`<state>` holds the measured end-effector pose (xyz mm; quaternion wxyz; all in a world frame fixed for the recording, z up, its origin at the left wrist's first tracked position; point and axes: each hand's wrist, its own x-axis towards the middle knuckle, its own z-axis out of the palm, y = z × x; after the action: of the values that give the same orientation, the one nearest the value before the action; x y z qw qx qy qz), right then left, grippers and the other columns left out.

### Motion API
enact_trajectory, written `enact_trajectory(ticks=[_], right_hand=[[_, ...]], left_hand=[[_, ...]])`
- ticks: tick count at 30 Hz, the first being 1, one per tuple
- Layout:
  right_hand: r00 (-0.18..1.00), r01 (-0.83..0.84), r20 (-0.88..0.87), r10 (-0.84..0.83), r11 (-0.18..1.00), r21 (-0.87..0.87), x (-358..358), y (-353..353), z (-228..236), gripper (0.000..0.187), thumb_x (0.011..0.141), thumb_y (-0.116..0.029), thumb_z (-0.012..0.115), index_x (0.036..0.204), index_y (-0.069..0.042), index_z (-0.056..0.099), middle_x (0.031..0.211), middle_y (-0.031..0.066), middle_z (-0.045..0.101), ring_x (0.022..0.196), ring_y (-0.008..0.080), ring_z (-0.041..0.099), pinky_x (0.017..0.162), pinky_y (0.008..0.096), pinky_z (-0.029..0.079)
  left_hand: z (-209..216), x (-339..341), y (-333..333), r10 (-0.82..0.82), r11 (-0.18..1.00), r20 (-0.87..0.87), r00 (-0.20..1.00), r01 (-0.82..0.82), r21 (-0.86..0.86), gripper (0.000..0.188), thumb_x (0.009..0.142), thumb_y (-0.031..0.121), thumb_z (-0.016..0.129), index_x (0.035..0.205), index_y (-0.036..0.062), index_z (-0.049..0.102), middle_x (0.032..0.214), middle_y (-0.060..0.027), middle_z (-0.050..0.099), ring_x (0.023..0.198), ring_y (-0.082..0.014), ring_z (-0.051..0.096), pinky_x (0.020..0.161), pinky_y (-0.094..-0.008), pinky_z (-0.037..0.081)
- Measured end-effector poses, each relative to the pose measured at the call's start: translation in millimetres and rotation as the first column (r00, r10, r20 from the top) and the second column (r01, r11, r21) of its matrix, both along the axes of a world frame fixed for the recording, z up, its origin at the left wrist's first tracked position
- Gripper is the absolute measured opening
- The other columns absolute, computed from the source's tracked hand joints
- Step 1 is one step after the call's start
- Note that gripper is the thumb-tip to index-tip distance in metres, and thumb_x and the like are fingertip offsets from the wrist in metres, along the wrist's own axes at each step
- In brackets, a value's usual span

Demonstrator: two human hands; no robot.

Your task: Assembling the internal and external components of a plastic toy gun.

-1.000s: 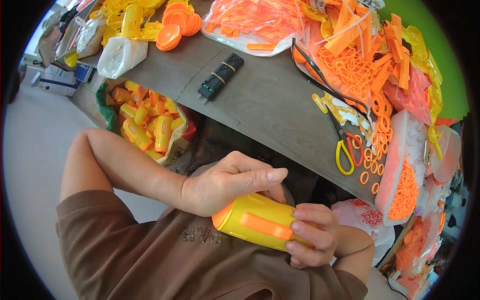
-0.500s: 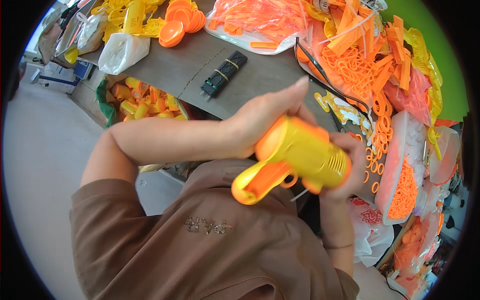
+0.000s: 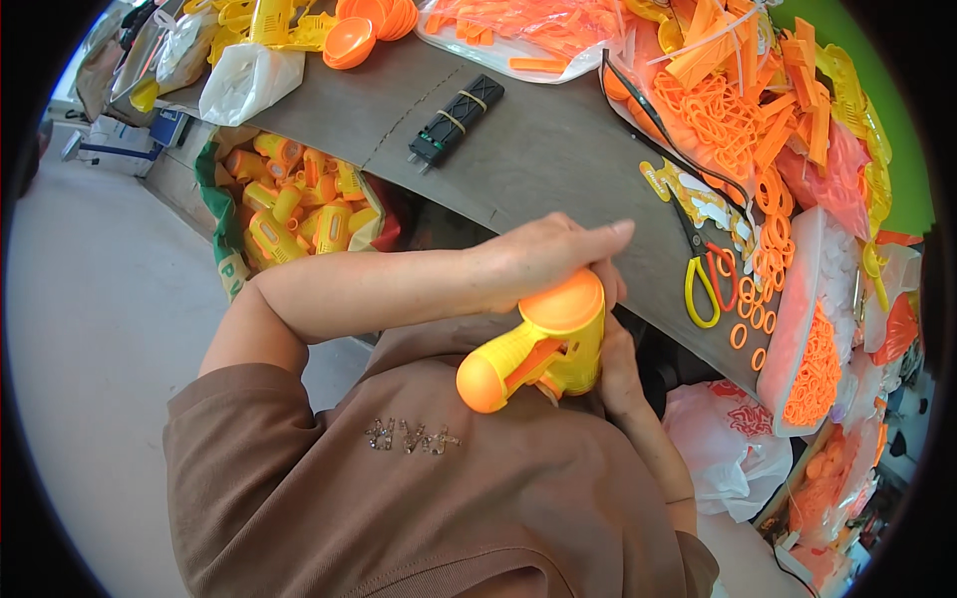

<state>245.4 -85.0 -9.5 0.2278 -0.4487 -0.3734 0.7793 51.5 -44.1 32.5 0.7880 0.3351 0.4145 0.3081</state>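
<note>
A yellow and orange plastic toy gun (image 3: 578, 349) is held in front of my chest. Its orange round end faces up, and its yellow handle with an orange tip points to the lower left. My left hand (image 3: 548, 254) lies along the far side of the toy, thumb stretched to the right and fingers curled down behind it. On the other side my right hand (image 3: 620, 371) grips the body, its fingers mostly hidden by the toy. Yellow- and red-handled pliers (image 3: 706, 279) lie on the table to the right of my hands.
On the grey table (image 3: 538, 149) lies a black box with a rubber band (image 3: 457, 120). Orange rings (image 3: 758, 314), a tray of small orange parts (image 3: 817, 379) and bagged orange pieces (image 3: 528, 25) crowd the right and back. A sack of similar toys (image 3: 289, 214) stands lower left.
The toy has turned, so its round orange end now faces up, and it has shifted a little left. My right hand moved left and down with it, uncovering the pliers.
</note>
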Motion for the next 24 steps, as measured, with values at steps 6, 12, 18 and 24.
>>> enact_trajectory(ticks=[6, 12, 18, 24], right_hand=[[0.963, -0.268, 0.108, 0.249, 0.806, 0.528, 1, 1, 9, 0.095, 0.083, -0.063, 0.054, 0.138, 0.007, 0.021, 0.130, 0.0187, 0.044, 0.120, 0.0249, 0.046, 0.097, 0.0332, 0.038], [0.977, -0.208, 0.195, 0.084, 0.566, 0.798, -11, 3, 8, 0.080, 0.090, -0.050, 0.052, 0.136, 0.009, 0.024, 0.120, 0.0207, 0.050, 0.108, 0.0267, 0.053, 0.092, 0.0344, 0.042], [0.981, -0.190, 0.132, 0.142, 0.563, 0.805, -14, 6, 11, 0.073, 0.091, -0.043, 0.052, 0.135, 0.009, 0.026, 0.115, 0.0206, 0.052, 0.101, 0.0277, 0.056, 0.087, 0.0343, 0.044], [0.996, -0.087, 0.065, 0.060, 0.550, 0.831, -25, 4, 13, 0.070, 0.091, -0.041, 0.054, 0.132, 0.009, 0.029, 0.109, 0.0201, 0.054, 0.096, 0.0273, 0.058, 0.083, 0.0332, 0.046]], left_hand=[[4, 5, -2, -0.009, 1.000, -0.054, 0.998, 0.008, -0.014, 0.057, 0.097, 0.043, 0.044, 0.072, -0.0048, 0.064, 0.093, -0.0135, 0.063, 0.088, -0.0195, 0.057, 0.084, -0.0304, 0.045], [-10, 15, -6, 0.048, 0.998, -0.060, 0.997, -0.045, 0.047, 0.042, 0.096, 0.038, 0.047, 0.085, -0.0007, 0.061, 0.092, -0.0072, 0.060, 0.088, -0.0145, 0.055, 0.083, -0.0279, 0.044], [-3, 12, -9, 0.003, 0.998, -0.088, 0.996, 0.002, 0.058, 0.036, 0.096, 0.033, 0.049, 0.086, 0.0004, 0.061, 0.089, -0.0057, 0.060, 0.086, -0.0123, 0.054, 0.079, -0.0267, 0.044], [8, 11, -11, 0.061, 0.990, -0.114, 0.992, -0.046, 0.133, 0.033, 0.096, 0.029, 0.050, 0.087, -0.0007, 0.061, 0.084, -0.0049, 0.061, 0.081, -0.0109, 0.055, 0.075, -0.0259, 0.046]])
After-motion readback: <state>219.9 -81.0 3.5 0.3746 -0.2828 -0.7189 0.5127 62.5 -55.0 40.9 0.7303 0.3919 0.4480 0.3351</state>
